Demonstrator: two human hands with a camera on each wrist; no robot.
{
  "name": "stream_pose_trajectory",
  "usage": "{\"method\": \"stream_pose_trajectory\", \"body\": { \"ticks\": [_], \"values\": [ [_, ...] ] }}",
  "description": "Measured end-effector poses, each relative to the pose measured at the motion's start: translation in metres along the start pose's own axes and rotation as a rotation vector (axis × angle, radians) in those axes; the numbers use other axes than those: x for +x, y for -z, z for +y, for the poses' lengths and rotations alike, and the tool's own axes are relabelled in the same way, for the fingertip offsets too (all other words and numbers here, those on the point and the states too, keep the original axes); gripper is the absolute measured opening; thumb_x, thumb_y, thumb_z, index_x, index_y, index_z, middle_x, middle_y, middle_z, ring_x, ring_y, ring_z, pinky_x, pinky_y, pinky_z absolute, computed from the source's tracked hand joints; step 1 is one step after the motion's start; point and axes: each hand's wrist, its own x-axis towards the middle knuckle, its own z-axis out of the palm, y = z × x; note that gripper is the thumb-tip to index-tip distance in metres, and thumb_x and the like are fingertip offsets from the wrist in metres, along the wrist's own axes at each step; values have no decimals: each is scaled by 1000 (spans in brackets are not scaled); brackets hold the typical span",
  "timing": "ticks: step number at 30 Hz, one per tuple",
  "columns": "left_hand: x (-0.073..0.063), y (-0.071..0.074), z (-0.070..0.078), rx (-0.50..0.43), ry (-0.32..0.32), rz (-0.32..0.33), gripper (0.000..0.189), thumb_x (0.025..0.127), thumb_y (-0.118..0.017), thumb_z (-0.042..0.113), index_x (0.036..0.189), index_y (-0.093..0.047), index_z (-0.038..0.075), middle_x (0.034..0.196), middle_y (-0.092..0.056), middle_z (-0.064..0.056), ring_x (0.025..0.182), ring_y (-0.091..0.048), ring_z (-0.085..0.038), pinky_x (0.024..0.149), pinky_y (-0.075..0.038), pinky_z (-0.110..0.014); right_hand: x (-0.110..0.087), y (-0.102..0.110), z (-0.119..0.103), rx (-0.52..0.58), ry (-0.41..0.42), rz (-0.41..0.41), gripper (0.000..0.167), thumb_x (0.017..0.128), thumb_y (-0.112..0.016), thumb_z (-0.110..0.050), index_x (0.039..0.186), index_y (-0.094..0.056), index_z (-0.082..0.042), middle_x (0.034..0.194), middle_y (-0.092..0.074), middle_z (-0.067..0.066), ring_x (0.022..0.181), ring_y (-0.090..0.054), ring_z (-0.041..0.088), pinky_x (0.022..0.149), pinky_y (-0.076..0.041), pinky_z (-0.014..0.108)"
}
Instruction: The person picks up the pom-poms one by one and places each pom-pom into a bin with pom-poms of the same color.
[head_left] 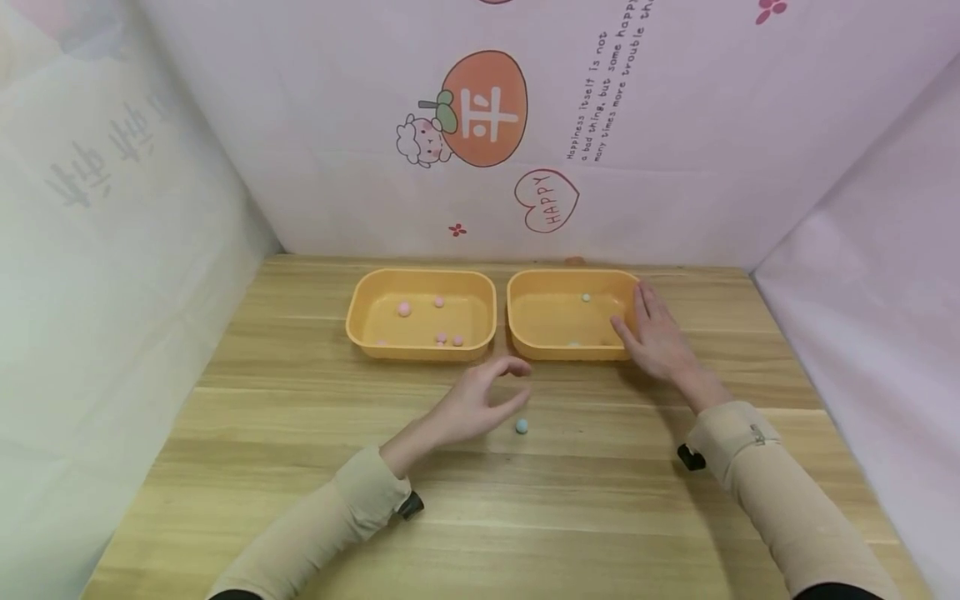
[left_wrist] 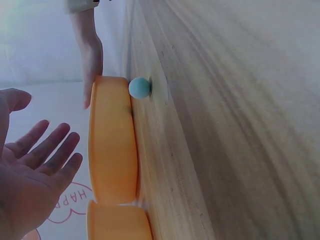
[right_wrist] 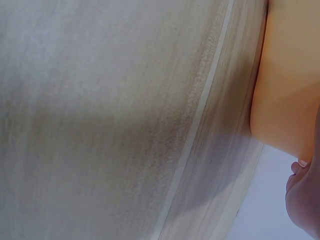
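My left hand [head_left: 480, 400] hovers above the table with its thumb and fingers apart and nothing between them. A small blue-green ball [head_left: 522, 426] lies on the wood just right of that hand; it also shows in the left wrist view, ball [left_wrist: 140, 87]. With my right hand [head_left: 663, 342] I hold the right end of the right yellow bin [head_left: 566, 353], the thumb over its rim and the fingers along the outer end. Two small pale green balls lie inside this bin, one ball [head_left: 586, 297] near the back. In the right wrist view the hand [right_wrist: 302, 200] is only partly visible.
Left of the held bin stands a second yellow bin [head_left: 420, 353] with several pink balls, one ball [head_left: 404, 309] larger. Both bins are near the back of the wooden table [head_left: 570, 517]. Printed white cloth [head_left: 337, 125] hangs behind and on both sides.
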Motion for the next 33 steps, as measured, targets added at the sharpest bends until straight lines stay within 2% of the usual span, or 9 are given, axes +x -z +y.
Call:
{"method": "stream_pose_trajectory", "body": {
  "ticks": [4,13,22,24,26,27,29,31,33],
  "values": [
    [-5,0,1,12,21,-16,35,107,-70,18,138,-65,0,140,-73,-16,137,-67,-33,119,-55,-54,0,1,-1,4,-1,-4,95,117,-23,-61,170,7,11,182,12,30,171,4,51,141,-4,62],
    [-13,-6,3,30,126,-85,39,105,-73,16,140,-66,2,140,-73,-17,137,-67,-35,120,-54,-54,-1,2,-1,12,-5,-7,95,117,-23,-61,170,8,11,182,12,30,171,5,51,141,-4,63],
    [-16,-17,1,-7,188,-82,31,103,-73,13,131,-70,1,132,-76,-17,130,-69,-35,118,-55,-54,-1,1,0,3,-2,-5,95,116,-23,-62,170,6,11,182,8,33,171,2,52,141,-6,63],
    [-15,-21,-2,-6,182,-70,29,101,-74,13,128,-72,1,129,-77,-17,127,-71,-35,116,-56,-53,-1,1,0,6,-2,-8,95,116,-23,-62,170,7,11,182,8,32,171,3,51,141,-5,63],
    [-15,-28,-16,24,143,-49,27,101,-74,17,125,-73,4,125,-79,-13,123,-72,-29,111,-60,-45,-1,1,0,9,-1,-11,95,117,-23,-62,170,7,11,182,9,32,171,4,51,141,-4,62],
    [-15,-30,-20,26,140,-52,26,101,-75,17,124,-73,4,124,-79,-13,123,-72,-28,110,-60,-45,-1,1,0,10,-1,-12,95,117,-23,-62,170,8,11,182,10,31,171,5,50,141,-3,62],
    [-15,-40,-37,41,128,-54,25,102,-75,21,124,-74,9,123,-79,-7,121,-73,-21,109,-60,-40,-1,1,0,10,-1,-12,95,116,-23,-62,170,8,11,182,10,31,171,5,50,141,-3,62],
    [-15,-44,-43,36,136,-67,25,102,-76,22,124,-74,10,123,-78,-4,121,-72,-17,108,-60,-37,-1,1,0,9,-2,-9,95,116,-23,-62,170,8,10,182,11,30,171,4,51,141,-4,62],
    [-15,-43,-39,18,159,-89,25,101,-77,19,124,-74,9,125,-78,-6,122,-72,-20,110,-60,-40,-1,1,0,8,-1,-5,95,117,-24,-61,170,8,10,182,10,31,171,3,51,141,-4,62]
  ]
}}
